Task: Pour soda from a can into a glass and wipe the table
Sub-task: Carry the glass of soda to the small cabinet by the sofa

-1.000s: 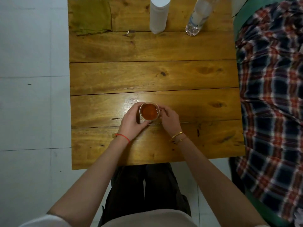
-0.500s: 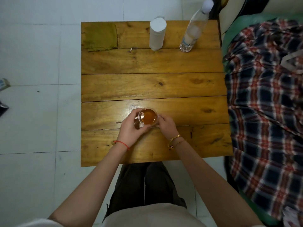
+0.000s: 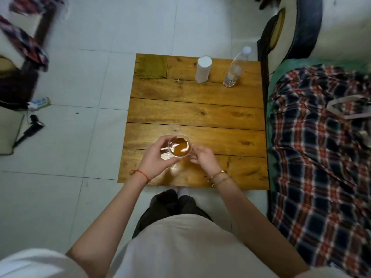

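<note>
A clear glass [image 3: 179, 146] holding amber soda is lifted above the near part of the wooden table [image 3: 196, 115]. My left hand [image 3: 158, 157] grips the glass from the left, fingers curled round its side. My right hand [image 3: 202, 156] is at its right, fingertips touching the lower side of the glass. A folded olive-green cloth [image 3: 152, 67] lies on the table's far left corner. A white cylinder [image 3: 203, 69], can-shaped, stands upright at the far edge.
A clear plastic water bottle [image 3: 234, 71] stands at the far right of the table. A bed with a plaid blanket [image 3: 321, 147] runs along the table's right side. White tiled floor [image 3: 70, 157] lies to the left, with a black hair dryer [image 3: 30, 128] on it.
The glass has risen off the table in both hands and tilts slightly. The view has pulled back and up, showing more floor and the whole table.
</note>
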A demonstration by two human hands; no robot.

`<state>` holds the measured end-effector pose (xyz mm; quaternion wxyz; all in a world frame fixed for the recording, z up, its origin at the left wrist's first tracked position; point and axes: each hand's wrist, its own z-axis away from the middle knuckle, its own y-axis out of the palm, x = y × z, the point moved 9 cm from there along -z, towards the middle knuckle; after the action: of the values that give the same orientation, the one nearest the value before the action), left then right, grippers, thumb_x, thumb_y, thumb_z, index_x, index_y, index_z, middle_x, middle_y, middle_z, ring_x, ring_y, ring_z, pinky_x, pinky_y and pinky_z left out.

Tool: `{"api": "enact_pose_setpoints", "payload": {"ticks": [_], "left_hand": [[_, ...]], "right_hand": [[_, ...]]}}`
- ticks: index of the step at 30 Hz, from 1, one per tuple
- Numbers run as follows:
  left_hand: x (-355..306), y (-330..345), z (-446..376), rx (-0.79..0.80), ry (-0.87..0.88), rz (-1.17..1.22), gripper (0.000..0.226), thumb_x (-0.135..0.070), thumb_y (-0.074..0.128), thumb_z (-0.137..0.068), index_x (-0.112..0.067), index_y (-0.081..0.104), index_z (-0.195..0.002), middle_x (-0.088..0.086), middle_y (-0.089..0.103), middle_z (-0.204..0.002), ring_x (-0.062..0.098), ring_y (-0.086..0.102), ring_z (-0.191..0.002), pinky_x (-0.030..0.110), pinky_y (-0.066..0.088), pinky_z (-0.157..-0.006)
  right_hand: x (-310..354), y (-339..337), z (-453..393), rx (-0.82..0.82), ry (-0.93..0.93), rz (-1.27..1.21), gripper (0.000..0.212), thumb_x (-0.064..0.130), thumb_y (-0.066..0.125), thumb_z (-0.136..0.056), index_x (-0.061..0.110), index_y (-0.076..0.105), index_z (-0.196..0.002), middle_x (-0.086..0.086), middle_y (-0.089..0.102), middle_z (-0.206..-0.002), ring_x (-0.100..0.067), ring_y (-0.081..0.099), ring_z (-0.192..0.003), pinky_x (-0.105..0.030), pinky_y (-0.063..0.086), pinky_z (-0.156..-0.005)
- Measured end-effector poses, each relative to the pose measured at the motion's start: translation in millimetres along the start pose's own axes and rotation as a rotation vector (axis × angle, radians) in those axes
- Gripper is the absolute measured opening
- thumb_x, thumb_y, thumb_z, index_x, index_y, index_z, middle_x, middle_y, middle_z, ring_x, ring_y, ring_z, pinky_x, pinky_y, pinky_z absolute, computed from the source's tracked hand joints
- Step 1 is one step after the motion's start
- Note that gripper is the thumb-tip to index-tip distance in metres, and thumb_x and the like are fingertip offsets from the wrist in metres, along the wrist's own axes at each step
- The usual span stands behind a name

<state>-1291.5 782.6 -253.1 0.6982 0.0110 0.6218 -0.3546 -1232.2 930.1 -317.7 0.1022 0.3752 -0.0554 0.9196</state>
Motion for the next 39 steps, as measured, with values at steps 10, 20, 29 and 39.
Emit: {"api": "enact_pose_setpoints", "payload": {"ticks": [10, 20, 29, 39], "left_hand": [[-29, -63, 83, -0.112, -0.053, 0.035, 0.065, -0.026, 0.086, -0.068, -0.025, 0.056, -0.125, -0.021, 0.060, -0.114, -0.006, 0.058, -0.107, 0.010, 0.048, -0.090], [-1, -155, 176, -0.391, -0.140, 0.103, 0.065, -0.032, 0.085, -0.069, -0.022, 0.057, -0.128, -0.012, 0.063, -0.119, -0.004, 0.059, -0.111, 0.010, 0.049, -0.088], [71, -271, 280, -0.587, -0.258, 0.124, 0.068, -0.030, 0.085, -0.070, -0.021, 0.054, -0.130, -0.006, 0.061, -0.126, 0.009, 0.058, -0.117, 0.028, 0.051, -0.099], [150, -412, 403, -0.786, -0.334, 0.162, 0.064, -0.024, 0.087, -0.070, -0.026, 0.057, -0.126, -0.012, 0.062, -0.119, 0.000, 0.058, -0.113, 0.018, 0.050, -0.095]], "right_hand": [[30, 56, 72, 0.165, -0.037, 0.168, 0.031, 0.011, 0.037, -0.103, -0.002, 0.062, -0.115, -0.012, 0.065, -0.100, -0.019, 0.062, -0.086, -0.014, 0.052, -0.066], [52, 178, 120, 0.365, -0.117, 0.307, 0.033, 0.009, 0.036, -0.102, 0.013, 0.064, -0.085, -0.002, 0.064, -0.078, -0.014, 0.059, -0.074, -0.021, 0.049, -0.071], [39, 348, 158, 0.535, -0.107, 0.410, 0.032, 0.001, 0.037, -0.098, 0.010, 0.064, -0.082, -0.005, 0.063, -0.076, -0.014, 0.058, -0.069, -0.021, 0.047, -0.070], [9, 554, 203, 0.698, -0.133, 0.436, 0.025, 0.004, 0.042, -0.097, 0.006, 0.063, -0.083, -0.012, 0.063, -0.081, -0.016, 0.061, -0.068, -0.019, 0.049, -0.066]]}}
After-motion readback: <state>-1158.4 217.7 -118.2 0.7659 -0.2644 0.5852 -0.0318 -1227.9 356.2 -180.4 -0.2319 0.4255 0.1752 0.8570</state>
